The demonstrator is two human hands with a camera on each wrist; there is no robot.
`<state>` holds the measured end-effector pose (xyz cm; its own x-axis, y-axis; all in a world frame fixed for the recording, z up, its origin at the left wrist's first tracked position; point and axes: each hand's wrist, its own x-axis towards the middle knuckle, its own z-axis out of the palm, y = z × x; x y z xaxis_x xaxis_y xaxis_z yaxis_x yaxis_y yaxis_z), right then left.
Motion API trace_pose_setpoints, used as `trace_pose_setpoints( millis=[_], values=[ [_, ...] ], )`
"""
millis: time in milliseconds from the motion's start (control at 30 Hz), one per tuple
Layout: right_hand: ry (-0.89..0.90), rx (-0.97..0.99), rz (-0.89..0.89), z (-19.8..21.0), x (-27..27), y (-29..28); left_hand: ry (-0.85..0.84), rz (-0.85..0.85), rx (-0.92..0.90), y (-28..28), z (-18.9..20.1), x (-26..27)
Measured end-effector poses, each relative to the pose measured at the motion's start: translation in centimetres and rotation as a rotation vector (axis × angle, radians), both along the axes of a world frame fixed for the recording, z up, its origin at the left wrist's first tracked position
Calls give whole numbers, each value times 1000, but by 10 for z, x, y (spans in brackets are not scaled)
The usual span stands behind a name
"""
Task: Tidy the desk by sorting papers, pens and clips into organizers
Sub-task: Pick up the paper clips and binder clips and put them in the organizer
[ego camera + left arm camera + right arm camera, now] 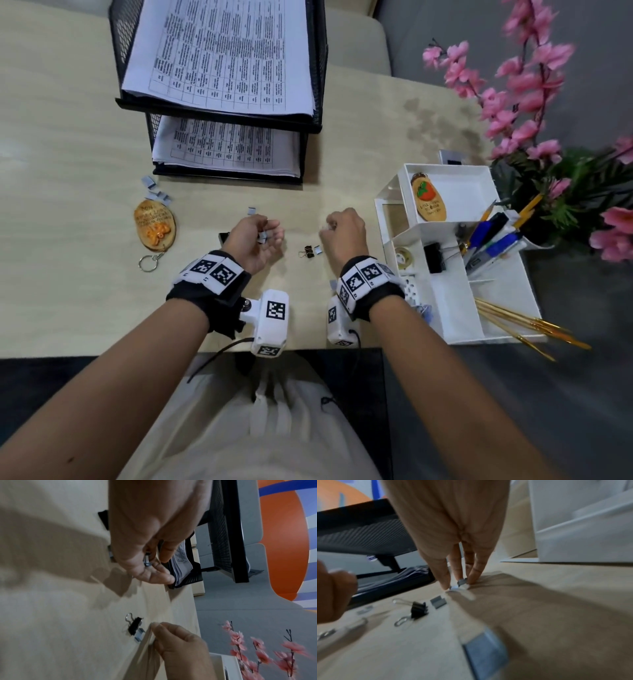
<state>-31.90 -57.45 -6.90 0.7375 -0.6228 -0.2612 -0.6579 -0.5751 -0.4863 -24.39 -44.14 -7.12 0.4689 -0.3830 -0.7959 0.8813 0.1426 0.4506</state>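
My left hand [269,236] is cupped palm-up above the desk, fingers curled round small silver clips [146,561]. To its right, my right hand [329,228] reaches down to the desk, and its fingertips [471,580] pinch another silver clip [462,582]. Between the hands lie a small black binder clip [309,251] and a loose silver clip [318,250]. More silver clips [156,192] are scattered at the left, and one [251,210] lies just beyond my left hand. The white organizer [442,318] at the right holds pens [493,240] and a large black binder clip [434,257].
A black mesh two-tier tray [315,68] with printed papers stands at the back. A wooden keychain [154,224] lies at the left, and another is in the organizer's top compartment. Pink flowers [527,89] stand at the far right. Gold pencils [524,325] overhang the organizer's front corner.
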Motion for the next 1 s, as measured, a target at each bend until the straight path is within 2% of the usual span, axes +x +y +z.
trace_pose_setpoints(
  millis=[100,167,333,500,600,667,733,833,1000],
  values=[
    [25,-52,106,0,-1,2,-1,39,1,9,-1,1],
    [14,-54,105,0,-3,-3,-1,53,-3,11,-1,-1],
    [-175,167,-165,9,-6,-13,-6,36,-53,2,2,-10],
    [-300,380,1,46,-18,9,21,-81,-125,-18,6,-26],
    [-337,323,-15,50,-27,3,35,-100,-124,-26,8,-32],
    [-288,252,-54,42,-41,-10,30,-87,-95,-26,8,-29],
    [-152,217,-48,30,-60,-13,23,-86,-82,-22,8,-23],
    [32,183,49,9,-85,3,1,-86,-72,-15,6,-16],
    [51,83,152,1,-76,23,-29,-64,-39,-4,3,-19]
  ],
)
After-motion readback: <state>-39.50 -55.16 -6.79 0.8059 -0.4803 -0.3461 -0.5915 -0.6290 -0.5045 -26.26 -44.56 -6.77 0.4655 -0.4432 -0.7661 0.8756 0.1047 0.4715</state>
